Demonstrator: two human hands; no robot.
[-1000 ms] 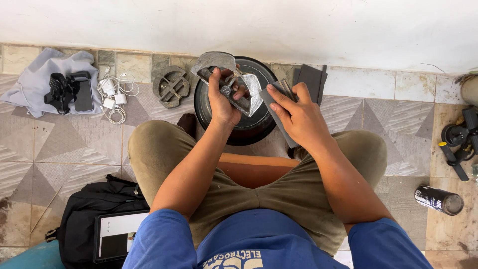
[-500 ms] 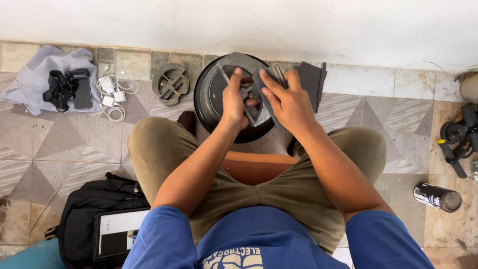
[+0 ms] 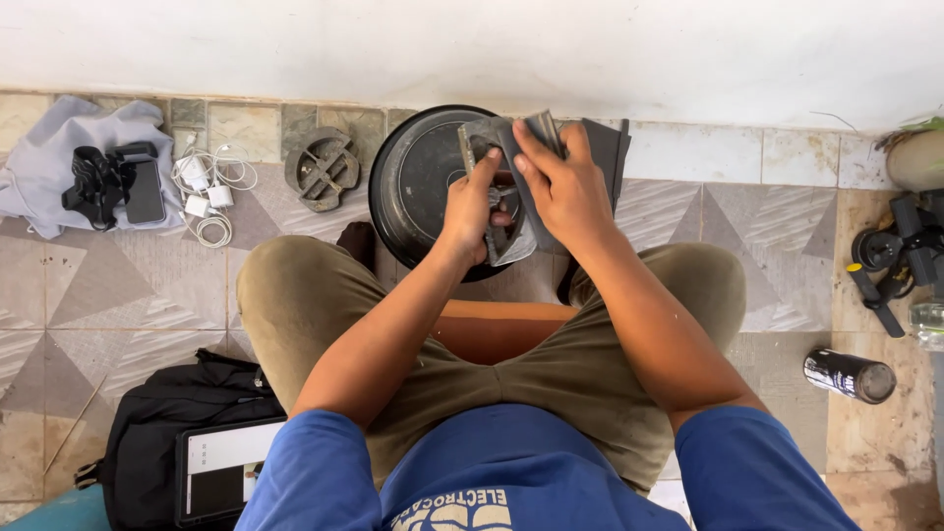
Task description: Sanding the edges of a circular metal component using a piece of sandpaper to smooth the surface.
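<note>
Hands (image 3: 521, 197) – hide grey part (image 3: 487, 133) | black disc (image 3: 418, 182) half-covered

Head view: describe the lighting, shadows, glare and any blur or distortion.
Head view: soft, even daylight; the white wall at the top is bright, nearly washed out; only faint shadows under the legs and the black round pan; left hand and right hand on the grey metal part are sharp; slight wide-angle bending at the edges.

Glossy black metal pan (image 3: 418, 187) — dull grey metal part (image 3: 484, 138) — matt tiled floor (image 3: 128, 295).
</note>
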